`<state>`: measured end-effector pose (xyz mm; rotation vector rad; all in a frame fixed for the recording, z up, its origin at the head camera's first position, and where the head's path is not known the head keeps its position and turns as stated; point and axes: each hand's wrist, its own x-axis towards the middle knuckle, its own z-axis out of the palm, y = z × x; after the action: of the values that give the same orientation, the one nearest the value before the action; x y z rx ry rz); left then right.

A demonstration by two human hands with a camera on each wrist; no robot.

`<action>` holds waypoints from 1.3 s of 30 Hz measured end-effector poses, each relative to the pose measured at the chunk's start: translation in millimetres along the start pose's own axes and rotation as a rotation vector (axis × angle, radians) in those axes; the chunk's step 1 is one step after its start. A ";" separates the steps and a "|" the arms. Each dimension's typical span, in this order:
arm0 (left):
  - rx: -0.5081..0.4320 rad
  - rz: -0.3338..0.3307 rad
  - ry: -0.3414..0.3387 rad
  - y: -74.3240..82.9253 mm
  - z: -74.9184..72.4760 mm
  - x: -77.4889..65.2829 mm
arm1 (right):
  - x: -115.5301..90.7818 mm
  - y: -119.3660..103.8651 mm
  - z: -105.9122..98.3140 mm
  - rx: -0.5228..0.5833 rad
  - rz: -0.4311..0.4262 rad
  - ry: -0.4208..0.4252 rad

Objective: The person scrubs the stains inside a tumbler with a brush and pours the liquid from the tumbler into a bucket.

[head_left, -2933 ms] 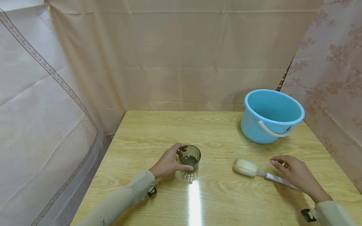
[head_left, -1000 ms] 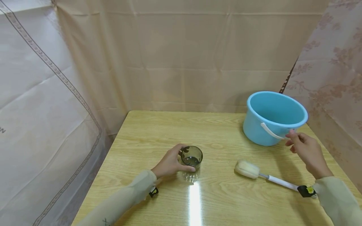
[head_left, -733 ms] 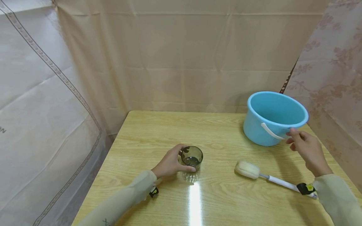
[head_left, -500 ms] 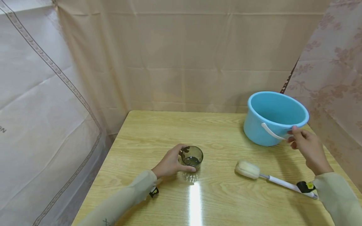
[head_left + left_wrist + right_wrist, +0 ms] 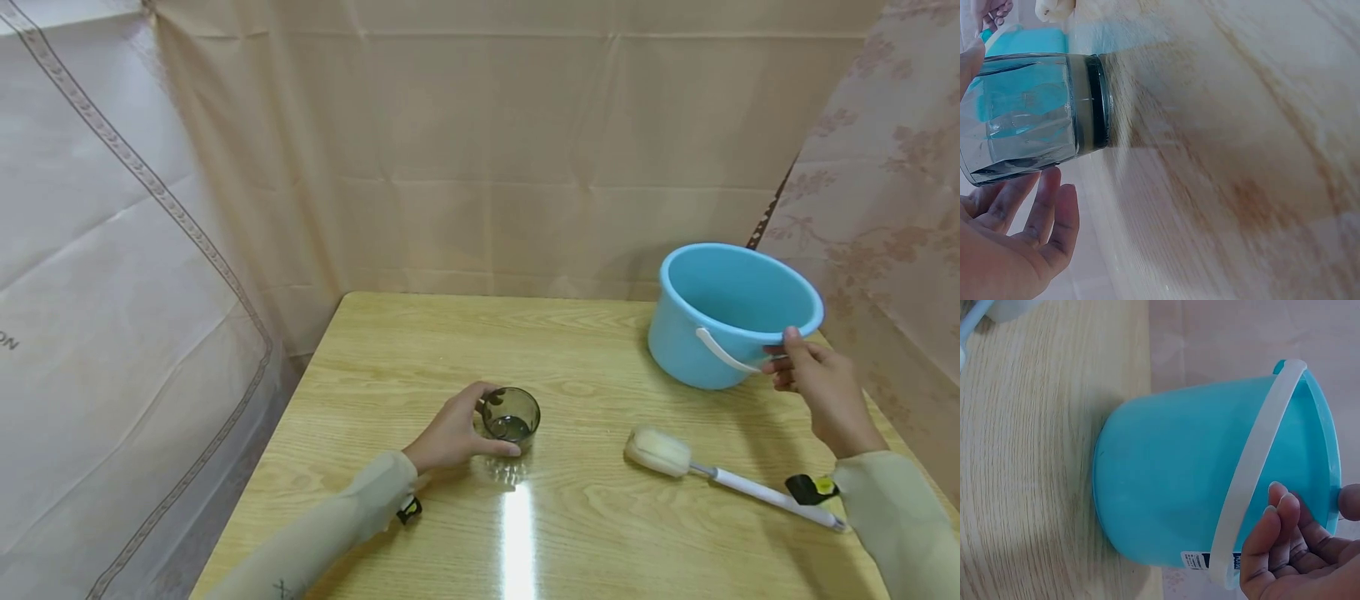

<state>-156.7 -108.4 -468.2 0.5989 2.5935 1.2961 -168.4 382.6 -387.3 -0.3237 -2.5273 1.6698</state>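
In the head view my left hand [image 5: 459, 429] grips a dark tinted drinking glass [image 5: 512, 425], thumb on the near side and fingers round the far side. The glass stands upright on the table, its base on the wood in the left wrist view. At the back right stands a light blue bucket [image 5: 686, 350]. My right hand [image 5: 828, 387] holds the bucket's rim at its near right, thumb at the top edge and curled fingers outside below it. The bucket's white handle [image 5: 1250, 469] hangs down beside these fingers.
A cup brush with a pale sponge head [image 5: 658, 451] and white handle [image 5: 765, 493] lies on the wooden table [image 5: 420, 342], in front of the bucket. Cloth curtains [image 5: 480, 150] hang behind and at both sides.
My right hand has left its place over the brush handle and moved up to the bucket, its thumb reaching the rim. The left hand stays on the glass.
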 end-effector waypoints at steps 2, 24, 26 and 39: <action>-0.001 -0.001 -0.001 0.6 0.0 0.0 | 0.6 0.2 -0.8 0.031 0.014 -0.007; 0.008 0.038 -0.006 2.0 -0.2 1.1 | 5.3 -4.0 -3.1 0.607 0.076 -0.098; 0.007 0.047 0.002 1.6 0.3 1.6 | 5.1 -3.6 -3.4 0.607 0.075 -0.101; 0.034 0.077 0.062 -0.7 3.4 4.2 | 5.1 -2.9 -1.9 0.593 0.078 -0.109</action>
<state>-159.5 -104.5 -470.7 0.6817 2.6720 1.3159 -173.4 384.4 -384.0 -0.2806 -1.9631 2.4088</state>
